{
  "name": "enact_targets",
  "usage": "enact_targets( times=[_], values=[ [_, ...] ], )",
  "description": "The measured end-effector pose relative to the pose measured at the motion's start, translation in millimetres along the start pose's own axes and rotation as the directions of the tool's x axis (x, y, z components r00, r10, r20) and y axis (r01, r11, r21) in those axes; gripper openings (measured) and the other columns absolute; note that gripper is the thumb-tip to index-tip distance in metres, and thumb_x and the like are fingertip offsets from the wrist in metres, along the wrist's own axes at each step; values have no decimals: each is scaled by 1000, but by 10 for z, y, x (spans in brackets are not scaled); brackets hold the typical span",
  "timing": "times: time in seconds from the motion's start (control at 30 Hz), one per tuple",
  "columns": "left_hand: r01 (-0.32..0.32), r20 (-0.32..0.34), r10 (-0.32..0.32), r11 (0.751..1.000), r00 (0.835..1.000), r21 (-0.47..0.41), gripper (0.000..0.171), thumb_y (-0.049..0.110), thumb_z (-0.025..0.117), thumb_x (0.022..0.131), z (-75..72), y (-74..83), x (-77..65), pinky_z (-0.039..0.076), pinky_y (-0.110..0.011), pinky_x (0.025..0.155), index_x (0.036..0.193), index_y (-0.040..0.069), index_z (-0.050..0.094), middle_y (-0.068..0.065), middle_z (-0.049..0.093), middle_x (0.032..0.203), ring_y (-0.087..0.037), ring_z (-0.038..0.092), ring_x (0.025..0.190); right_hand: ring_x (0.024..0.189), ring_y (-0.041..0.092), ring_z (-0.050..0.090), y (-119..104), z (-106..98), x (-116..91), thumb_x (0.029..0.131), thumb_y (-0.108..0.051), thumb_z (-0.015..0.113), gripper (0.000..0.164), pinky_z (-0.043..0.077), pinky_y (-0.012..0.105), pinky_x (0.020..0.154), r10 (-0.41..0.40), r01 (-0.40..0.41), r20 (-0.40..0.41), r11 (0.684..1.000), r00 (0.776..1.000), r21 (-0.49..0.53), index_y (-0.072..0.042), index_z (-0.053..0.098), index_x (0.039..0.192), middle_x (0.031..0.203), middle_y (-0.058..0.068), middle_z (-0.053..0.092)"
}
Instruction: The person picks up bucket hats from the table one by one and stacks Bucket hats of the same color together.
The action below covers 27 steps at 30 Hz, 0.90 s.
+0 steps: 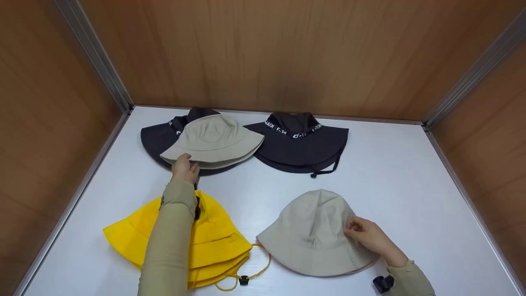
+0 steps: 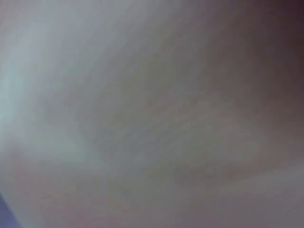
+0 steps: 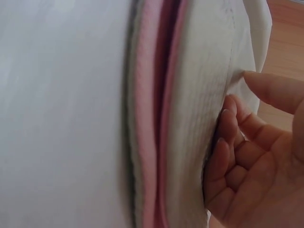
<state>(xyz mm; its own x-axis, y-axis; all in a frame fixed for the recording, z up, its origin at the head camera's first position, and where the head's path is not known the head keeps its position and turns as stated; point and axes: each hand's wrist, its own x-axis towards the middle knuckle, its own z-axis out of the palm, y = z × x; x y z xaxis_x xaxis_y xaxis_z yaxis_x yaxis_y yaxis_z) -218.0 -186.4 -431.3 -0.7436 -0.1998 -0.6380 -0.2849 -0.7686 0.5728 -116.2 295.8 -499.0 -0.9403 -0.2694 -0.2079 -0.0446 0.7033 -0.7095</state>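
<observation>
Left fingers (image 1: pixel 194 167) at beige hat (image 1: pixel 211 139); yellow hats (image 1: pixel 215 236) part-hidden

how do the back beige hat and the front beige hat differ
The back beige hat overlaps a dark hat; the front beige hat rests on the white table. The left hand holds the back one's brim; the right hand touches the front one's crown. The front one shows pink inside its brim; the back one shows only beige. Both have a downturned brim.
</observation>
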Motion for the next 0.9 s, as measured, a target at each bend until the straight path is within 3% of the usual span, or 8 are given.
enact_targets(
  times=[0.17,0.27,0.4,0.47,0.6,0.7,0.83,0.9],
  values=[
    [32,-87,-20,990,996,136,49,18,40,100,-22,-4,123,31,-22,107,147,17,24,-3,41,119,-11,42,115,62,8,44,6,-1,0,90,-21,64,18,38,21,56,-1,1,-5,1000,1000,9,-5,56,87,73,1,50],
    [22,-123,3,980,992,198,36,19,46,98,-127,-17,343,41,-21,90,134,13,42,-1,42,94,-9,45,88,62,8,44,14,-3,-1,90,-22,64,19,38,21,56,-8,8,-7,1000,1000,17,-5,56,88,73,1,50],
    [-1,-152,48,954,987,299,36,18,45,99,-205,-34,463,43,-18,71,134,11,44,0,45,87,-7,46,76,63,8,44,11,-6,-7,90,-22,64,19,38,21,57,-8,8,-5,1000,1000,18,-5,56,88,74,1,51],
    [-8,-162,65,943,985,332,37,18,45,99,-204,-37,424,43,-17,69,135,11,43,0,45,88,-7,46,76,62,8,44,12,-3,-10,90,-22,64,18,38,21,56,-8,8,-3,1000,1000,15,-5,56,87,74,1,51],
    [-46,-144,109,923,984,383,46,14,42,98,-144,-19,253,43,-22,92,143,8,35,-5,48,117,-13,47,104,62,7,44,15,0,-10,90,-21,64,17,38,21,56,-15,15,-2,1000,1000,13,-5,56,87,73,1,50],
    [-102,-93,175,847,980,521,48,15,38,99,-118,3,194,30,-33,111,145,5,31,-11,32,147,-25,26,135,60,6,43,18,-3,-6,90,-21,64,18,38,20,55,-23,23,2,1000,1000,16,-5,56,87,72,1,50],
    [-156,-64,260,740,964,654,46,21,36,100,-90,16,180,20,-40,116,143,3,36,-13,22,154,-37,3,142,58,5,42,23,-9,-2,90,-21,63,18,37,20,54,-24,24,3,1000,1000,18,-5,56,87,72,0,49],
    [-190,-46,275,764,960,616,46,19,36,100,-80,20,176,20,-39,116,143,3,35,-14,22,154,-35,5,143,58,5,42,25,-11,-2,91,-22,63,18,37,20,54,-22,22,4,1000,1000,18,-5,56,88,72,0,50]
  ],
)
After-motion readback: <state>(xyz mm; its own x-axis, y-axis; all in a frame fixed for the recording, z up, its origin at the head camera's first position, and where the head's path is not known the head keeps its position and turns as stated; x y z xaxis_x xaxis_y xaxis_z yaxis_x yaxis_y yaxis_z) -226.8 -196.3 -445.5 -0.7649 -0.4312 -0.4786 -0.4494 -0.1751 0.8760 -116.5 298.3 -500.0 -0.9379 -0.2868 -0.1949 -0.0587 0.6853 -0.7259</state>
